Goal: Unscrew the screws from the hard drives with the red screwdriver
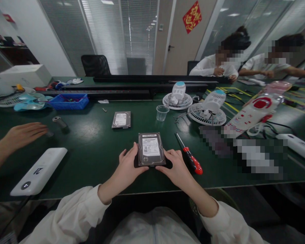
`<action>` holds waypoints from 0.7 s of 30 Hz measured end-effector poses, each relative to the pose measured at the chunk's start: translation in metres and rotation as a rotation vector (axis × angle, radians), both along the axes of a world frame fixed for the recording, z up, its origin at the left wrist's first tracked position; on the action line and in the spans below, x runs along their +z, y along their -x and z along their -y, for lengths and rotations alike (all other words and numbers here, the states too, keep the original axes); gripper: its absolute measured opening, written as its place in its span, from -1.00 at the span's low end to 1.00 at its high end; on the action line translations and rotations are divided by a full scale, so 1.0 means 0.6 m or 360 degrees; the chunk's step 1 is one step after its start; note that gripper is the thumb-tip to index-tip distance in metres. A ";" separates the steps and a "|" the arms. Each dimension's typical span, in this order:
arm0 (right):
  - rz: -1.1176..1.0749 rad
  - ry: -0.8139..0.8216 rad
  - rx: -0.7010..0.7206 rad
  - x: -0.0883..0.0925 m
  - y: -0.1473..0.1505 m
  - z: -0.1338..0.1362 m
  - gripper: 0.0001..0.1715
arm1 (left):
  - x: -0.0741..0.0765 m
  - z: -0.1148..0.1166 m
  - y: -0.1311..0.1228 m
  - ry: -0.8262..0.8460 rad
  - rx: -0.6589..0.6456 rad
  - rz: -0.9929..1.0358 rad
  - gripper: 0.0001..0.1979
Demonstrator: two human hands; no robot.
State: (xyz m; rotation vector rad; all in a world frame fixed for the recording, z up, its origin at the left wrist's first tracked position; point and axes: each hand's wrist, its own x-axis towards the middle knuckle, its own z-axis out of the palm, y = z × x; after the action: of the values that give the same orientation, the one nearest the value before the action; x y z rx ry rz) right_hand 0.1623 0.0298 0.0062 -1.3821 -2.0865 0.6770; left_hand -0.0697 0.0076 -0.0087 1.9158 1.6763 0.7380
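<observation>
A hard drive [151, 149] with a white label lies flat on the dark green table [96, 142] right in front of me. My left hand [128, 167] grips its near left corner with curled fingers. My right hand [175, 166] grips its near right corner the same way. A red-handled screwdriver [190, 157] lies just right of my right hand, tip pointing away. A second hard drive [121, 120] rests farther back on the table.
A clear plastic cup [162, 113] and two small white fans [178, 96] [208, 110] stand behind. A white device [39, 171] lies at the left near another person's hand [24, 134]. A blue tray [69, 101] sits far left. Two people sit at the far right.
</observation>
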 end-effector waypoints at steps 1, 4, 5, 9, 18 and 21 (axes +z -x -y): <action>-0.0019 0.0002 -0.0004 0.001 -0.002 0.001 -0.39 | 0.003 0.001 -0.001 -0.0009 -0.0003 0.0012 0.08; -0.0095 0.0007 -0.0012 0.002 -0.008 0.007 -0.27 | 0.010 0.005 -0.003 -0.0041 -0.0009 0.0086 0.10; -0.0153 0.0030 -0.0018 0.001 -0.011 0.009 -0.21 | 0.011 0.006 -0.005 -0.0048 -0.0011 0.0126 0.11; -0.0618 0.0260 -0.0064 -0.002 -0.023 0.023 0.01 | 0.010 0.010 -0.015 0.0006 0.0000 0.0328 0.14; -0.1285 0.0465 -0.0158 0.002 -0.054 0.066 0.08 | 0.029 0.018 -0.061 0.0061 -0.0091 0.0443 0.17; -0.1296 0.0414 -0.0259 0.004 -0.078 0.081 0.06 | 0.038 0.021 -0.086 0.0049 -0.0122 0.0384 0.17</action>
State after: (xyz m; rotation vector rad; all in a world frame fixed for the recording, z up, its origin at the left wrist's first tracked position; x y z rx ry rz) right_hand 0.2089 -0.0190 0.0085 -1.1128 -1.2623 1.2216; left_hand -0.0179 -0.0048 0.0143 1.7800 1.4514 0.8698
